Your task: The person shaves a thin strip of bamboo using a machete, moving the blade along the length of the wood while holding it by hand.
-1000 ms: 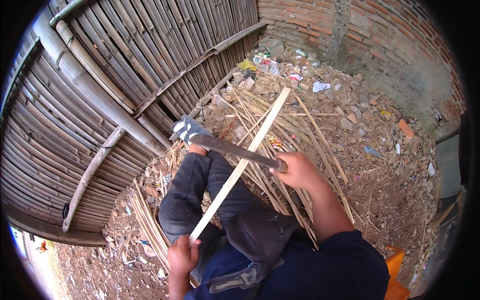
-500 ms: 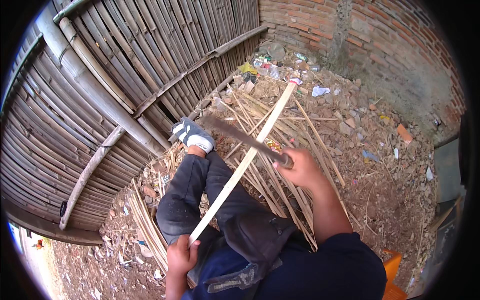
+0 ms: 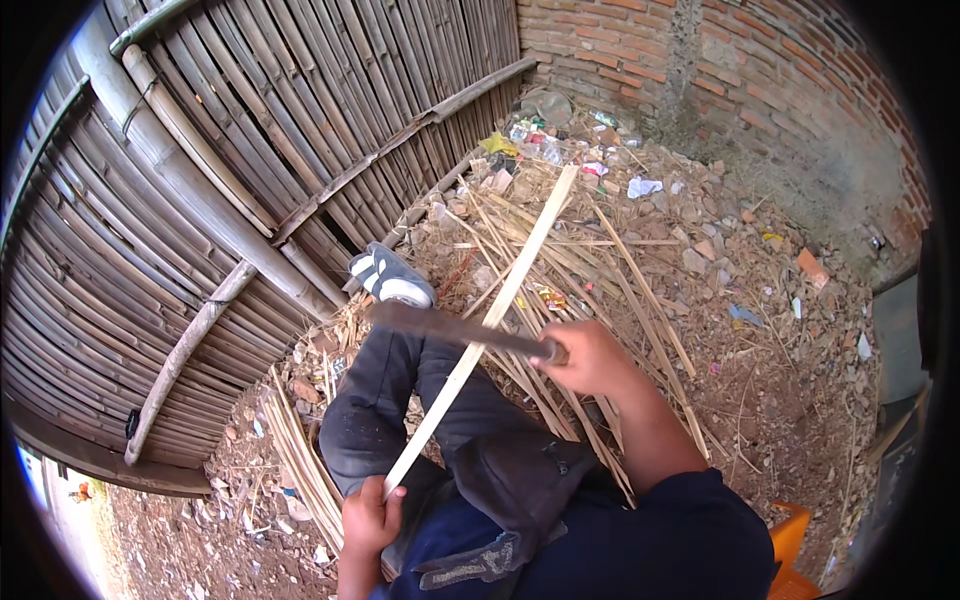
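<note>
My left hand (image 3: 371, 515) is closed round the near end of a long pale bamboo strip (image 3: 438, 408), which slants up and away to the right over my legs. In my right hand (image 3: 590, 358) is the handle of a dark-bladed machete (image 3: 440, 328). Its blade points left and crosses over the strip near the middle; motion smears it a little, and I cannot tell whether it touches. More split bamboo strips (image 3: 640, 285) lie on the ground past my right knee. Beside my left leg rests a bundle of thin strips (image 3: 300, 455).
A bamboo-slat wall (image 3: 330, 110) with thick poles stands on the left. A brick wall (image 3: 780, 110) closes the far side and right. Rubble and litter (image 3: 560, 140) cover the ground. Part of an orange plastic seat (image 3: 790, 545) shows at lower right. My shoe (image 3: 392, 276) is stretched out ahead.
The machete has come down and nearer along the strip, my right hand moving down and slightly left. My left hand and the strip have shifted slightly.
</note>
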Action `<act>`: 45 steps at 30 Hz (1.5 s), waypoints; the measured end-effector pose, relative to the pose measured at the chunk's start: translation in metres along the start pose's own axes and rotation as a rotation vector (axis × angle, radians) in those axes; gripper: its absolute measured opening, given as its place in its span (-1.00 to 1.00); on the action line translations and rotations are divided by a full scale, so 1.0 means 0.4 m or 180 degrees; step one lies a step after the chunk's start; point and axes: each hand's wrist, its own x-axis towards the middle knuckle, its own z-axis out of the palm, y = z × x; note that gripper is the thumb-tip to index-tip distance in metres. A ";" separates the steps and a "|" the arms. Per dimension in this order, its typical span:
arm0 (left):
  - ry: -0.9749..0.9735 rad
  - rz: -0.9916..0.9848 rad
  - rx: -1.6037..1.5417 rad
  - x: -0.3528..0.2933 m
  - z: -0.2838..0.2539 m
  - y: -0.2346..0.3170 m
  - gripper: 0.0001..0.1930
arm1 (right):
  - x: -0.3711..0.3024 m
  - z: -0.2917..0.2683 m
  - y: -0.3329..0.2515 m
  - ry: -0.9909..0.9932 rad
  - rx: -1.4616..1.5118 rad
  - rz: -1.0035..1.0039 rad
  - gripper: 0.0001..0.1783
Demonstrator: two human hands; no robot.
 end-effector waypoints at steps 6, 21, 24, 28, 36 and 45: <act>-0.0065 -0.0056 -0.0147 -0.019 0.015 0.004 -0.74 | -0.003 -0.027 -0.016 0.0247 0.0046 0.0610 -0.74; -0.0119 -0.0131 0.0250 -0.105 -0.042 -0.074 -0.73 | -0.005 -0.053 0.015 0.0533 -0.0118 0.0540 -0.77; -0.0141 -0.0091 0.0134 -0.079 -0.006 -0.037 -0.72 | -0.011 -0.017 0.003 0.0180 0.0054 0.0259 -0.76; -0.0195 -0.0050 -0.0031 -0.006 0.032 0.018 -0.73 | -0.019 0.061 -0.027 -0.0720 0.0002 -0.0525 -0.78; -0.0043 -0.0111 0.0151 -0.029 -0.013 -0.037 -0.72 | -0.017 -0.031 0.054 0.0092 0.0002 0.0509 -0.74; -0.0042 -0.0159 -0.0170 -0.007 0.040 0.002 -0.76 | -0.037 0.036 0.004 -0.0585 0.0087 0.0039 -0.72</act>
